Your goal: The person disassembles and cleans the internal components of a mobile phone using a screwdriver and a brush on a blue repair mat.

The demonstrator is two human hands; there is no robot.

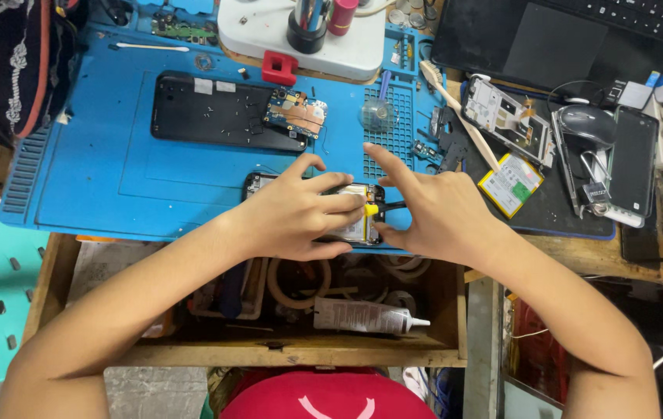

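Observation:
An opened black phone (362, 225) lies at the front edge of the blue work mat (114, 171), its battery showing. My left hand (293, 213) rests over its left part and grips it, fingers pressed on the body. My right hand (432, 213) holds a thin tool with a yellow tip (372, 209) against the phone's right side, index finger stretched out. Most of the phone is hidden under both hands.
Another black phone shell (207, 112) with a bare circuit board (295, 111) lies farther back on the mat. A microscope base (300, 35) stands behind. To the right are phone parts, a mouse (588, 124), a dark phone (633, 159) and a laptop (557, 35). An open drawer (293, 310) below holds a glue tube.

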